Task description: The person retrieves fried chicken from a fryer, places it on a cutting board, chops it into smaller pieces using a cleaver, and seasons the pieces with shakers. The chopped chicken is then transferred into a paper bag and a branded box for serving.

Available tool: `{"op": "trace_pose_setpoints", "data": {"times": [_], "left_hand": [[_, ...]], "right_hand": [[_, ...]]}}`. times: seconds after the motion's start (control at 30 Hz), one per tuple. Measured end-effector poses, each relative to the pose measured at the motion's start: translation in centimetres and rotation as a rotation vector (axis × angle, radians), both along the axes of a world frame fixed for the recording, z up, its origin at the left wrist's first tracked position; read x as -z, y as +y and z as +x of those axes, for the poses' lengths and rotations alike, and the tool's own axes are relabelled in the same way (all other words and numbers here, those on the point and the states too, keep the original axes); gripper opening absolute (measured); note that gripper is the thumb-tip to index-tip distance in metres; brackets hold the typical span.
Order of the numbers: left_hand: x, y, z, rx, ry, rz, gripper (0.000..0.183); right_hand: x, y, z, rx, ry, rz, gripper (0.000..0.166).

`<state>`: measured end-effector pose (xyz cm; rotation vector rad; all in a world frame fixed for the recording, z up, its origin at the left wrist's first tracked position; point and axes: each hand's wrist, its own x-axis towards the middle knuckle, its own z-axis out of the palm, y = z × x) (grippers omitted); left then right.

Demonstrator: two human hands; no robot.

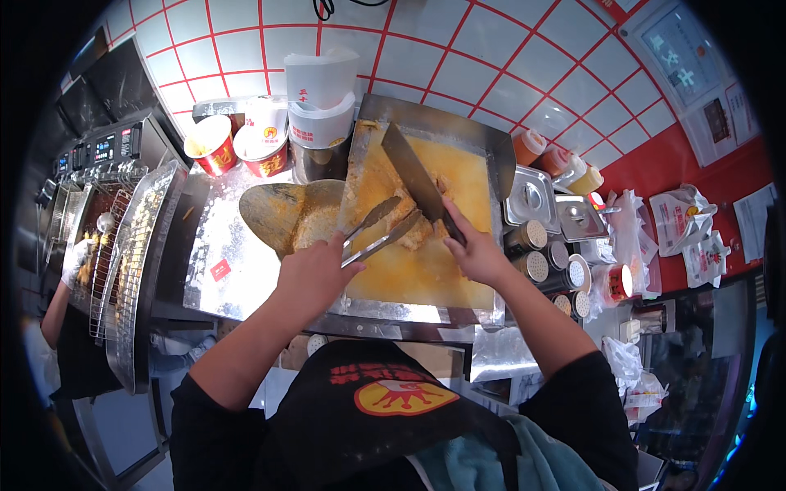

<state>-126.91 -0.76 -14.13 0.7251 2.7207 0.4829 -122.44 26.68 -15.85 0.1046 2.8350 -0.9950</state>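
Observation:
My left hand (314,276) grips metal tongs (387,237), whose jaws lie at a piece of breaded fried meat (410,233) on a yellowish cutting board (424,279). In my right hand (476,253) is the handle of a broad-bladed cleaver (412,169), its blade slanting up and left across the meat. Part of the meat is hidden under the blade and tongs. Small fried bits are beside the blade. A metal scoop (270,212) coated with orange powder rests against the board's left side.
Paper buckets (209,144) and stacked paper bags (322,92) stand behind left. Shaker jars (532,266), lidded steel containers (531,193) and sauce bottles (529,147) line the right. A raised metal guard (430,116) edges the board. Far left, a co-worker's gloved hand (80,261) is over a fryer rack (110,264).

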Motion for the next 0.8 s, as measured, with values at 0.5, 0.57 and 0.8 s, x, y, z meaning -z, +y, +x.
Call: {"op": "trace_pose_setpoints", "data": {"times": [0.5, 0.57, 0.8], "left_hand": [[1.4, -2.3, 1.4, -0.021, -0.13, -0.03, 0.052], [1.5, -2.2, 1.7, -0.007, -0.114, -0.034, 0.051], [3.1, -3.5, 1.8, -0.047, -0.029, -0.014, 0.055]], "right_hand": [[-2.7, -3.2, 2.2, -0.181, -0.302, 0.258, 0.073], [0.2, -3.2, 2.1, -0.124, -0.203, 0.187, 0.072], [0.1, -0.7, 4.1, 0.004, 0.205, -0.101, 0.069]]}}
